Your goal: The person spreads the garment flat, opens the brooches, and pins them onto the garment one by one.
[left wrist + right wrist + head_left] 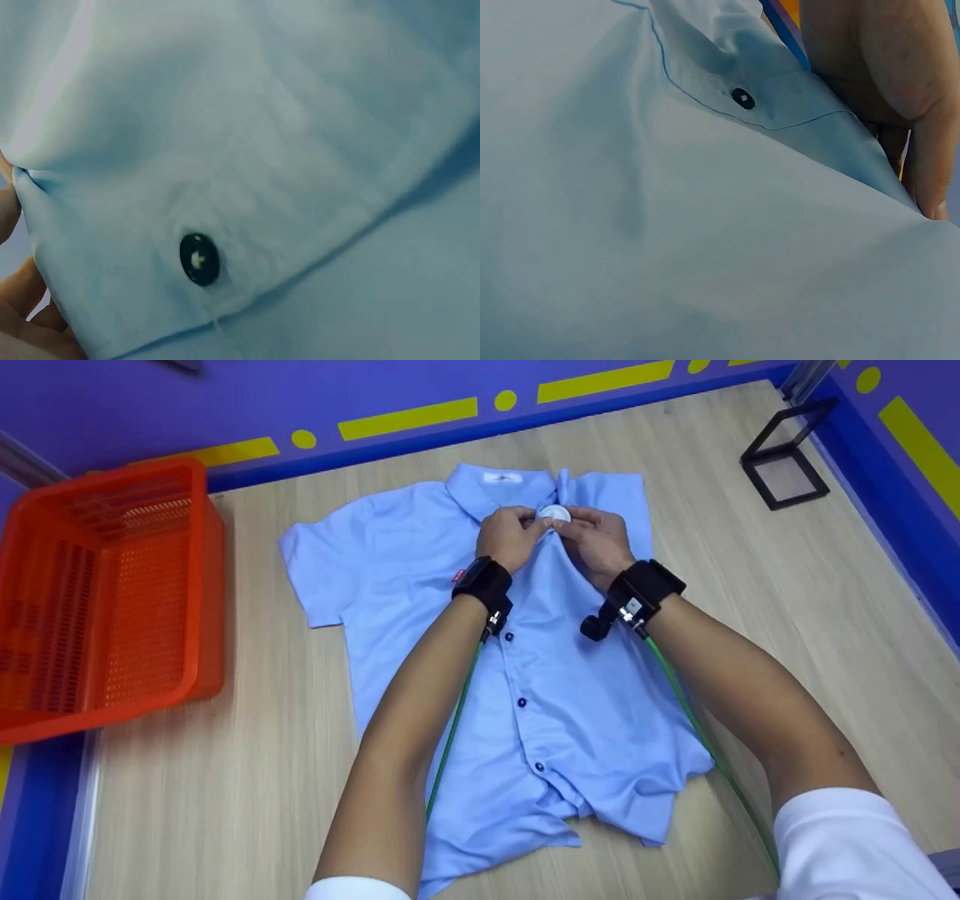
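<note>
A light blue short-sleeved shirt (pixel 420 555) lies spread out front side up, its collar at the far end. At the chest below the collar, a round white badge (pixel 554 514) sits between the fingertips of both hands. My left hand (pixel 510 538) pinches at the badge's left edge, together with shirt cloth gathered there. From the other side my right hand (pixel 598 540) grips the cloth and the badge's right edge, thumb in front. Pulled up, the cloth forms folds below them. A dark button (pixel 199 259) shows close in the left wrist view, another button (pixel 743 98) in the right.
An orange plastic basket (pixel 206 607) stands at the left. A black open frame stand (pixel 806 499) is at the far right. The wood-grain table (pixel 247 780) meets blue walls (pixel 420 390) with yellow marks. Green cables (pixel 454 727) run from both wrist straps along the arms.
</note>
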`<state>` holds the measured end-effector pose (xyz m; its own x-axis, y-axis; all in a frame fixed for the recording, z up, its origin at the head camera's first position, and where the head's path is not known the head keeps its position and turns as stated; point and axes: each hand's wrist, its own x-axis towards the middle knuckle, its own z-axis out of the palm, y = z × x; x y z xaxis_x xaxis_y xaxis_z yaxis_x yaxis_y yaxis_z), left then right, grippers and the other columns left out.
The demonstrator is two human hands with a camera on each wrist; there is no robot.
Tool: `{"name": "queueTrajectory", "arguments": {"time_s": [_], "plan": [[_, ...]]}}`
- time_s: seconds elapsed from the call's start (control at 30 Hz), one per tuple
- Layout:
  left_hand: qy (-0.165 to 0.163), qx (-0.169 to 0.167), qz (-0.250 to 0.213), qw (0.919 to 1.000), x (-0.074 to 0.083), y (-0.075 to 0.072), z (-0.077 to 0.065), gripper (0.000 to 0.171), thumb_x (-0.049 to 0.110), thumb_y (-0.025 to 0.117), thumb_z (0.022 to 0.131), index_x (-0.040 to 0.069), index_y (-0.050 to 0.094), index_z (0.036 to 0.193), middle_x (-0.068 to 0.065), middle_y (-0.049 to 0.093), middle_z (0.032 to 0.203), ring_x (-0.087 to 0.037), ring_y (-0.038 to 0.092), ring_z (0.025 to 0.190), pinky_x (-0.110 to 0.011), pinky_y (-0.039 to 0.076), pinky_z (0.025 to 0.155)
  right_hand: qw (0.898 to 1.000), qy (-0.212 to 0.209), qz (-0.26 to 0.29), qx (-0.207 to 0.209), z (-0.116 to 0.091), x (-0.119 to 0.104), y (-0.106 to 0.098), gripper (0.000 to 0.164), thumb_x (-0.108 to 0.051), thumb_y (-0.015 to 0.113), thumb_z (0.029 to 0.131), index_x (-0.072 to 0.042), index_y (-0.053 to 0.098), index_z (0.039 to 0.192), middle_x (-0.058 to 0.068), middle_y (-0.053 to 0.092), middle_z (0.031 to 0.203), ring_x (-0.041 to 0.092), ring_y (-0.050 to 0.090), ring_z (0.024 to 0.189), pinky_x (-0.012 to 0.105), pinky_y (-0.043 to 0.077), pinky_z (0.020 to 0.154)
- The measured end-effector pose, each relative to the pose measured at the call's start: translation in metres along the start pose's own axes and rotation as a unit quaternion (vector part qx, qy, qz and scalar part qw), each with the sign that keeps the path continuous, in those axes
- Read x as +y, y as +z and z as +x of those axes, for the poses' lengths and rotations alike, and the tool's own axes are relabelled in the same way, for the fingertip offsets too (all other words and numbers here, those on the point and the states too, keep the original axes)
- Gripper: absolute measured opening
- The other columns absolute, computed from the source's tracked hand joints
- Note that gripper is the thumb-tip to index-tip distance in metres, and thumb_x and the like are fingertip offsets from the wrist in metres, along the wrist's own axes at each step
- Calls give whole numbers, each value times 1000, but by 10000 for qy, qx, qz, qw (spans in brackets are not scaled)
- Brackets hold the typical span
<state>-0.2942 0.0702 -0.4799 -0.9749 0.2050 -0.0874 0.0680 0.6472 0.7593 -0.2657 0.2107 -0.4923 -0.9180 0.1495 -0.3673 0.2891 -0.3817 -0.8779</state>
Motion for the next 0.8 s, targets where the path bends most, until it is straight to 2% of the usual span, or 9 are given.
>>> {"name": "queueTrajectory", "arguments": {"time_s": [0.33, 0.6, 0.8], "plan": [[-144, 227, -162, 9995, 0, 0, -1, 29, 37, 66, 84, 15, 73, 103, 6, 67, 88, -7, 59, 80, -22, 43, 71, 9997, 29, -211, 93, 0, -1, 3, 39, 1, 67, 81, 7, 56, 118, 14, 67, 96, 21, 64, 89, 25, 51, 73], [-287, 375, -250, 9986, 0, 3, -1, 28, 35, 69, 82, 15, 73, 101, 6, 67, 86, -7, 59, 78, -22, 43, 70, 9966, -85, -792, 207, 0, -2, 4, 36, -1, 65, 83, 7, 57, 117, 16, 66, 102, 21, 63, 92, 24, 50, 75], [-294, 443, -280, 9982, 1, 6, -2, 26, 33, 69, 82, 14, 73, 99, 5, 67, 86, -7, 59, 78, -22, 43, 71, 9913, -248, -1269, 268, 1, 0, 5, 33, -3, 65, 84, 8, 59, 114, 14, 67, 97, 18, 63, 89, 23, 49, 74]]}}
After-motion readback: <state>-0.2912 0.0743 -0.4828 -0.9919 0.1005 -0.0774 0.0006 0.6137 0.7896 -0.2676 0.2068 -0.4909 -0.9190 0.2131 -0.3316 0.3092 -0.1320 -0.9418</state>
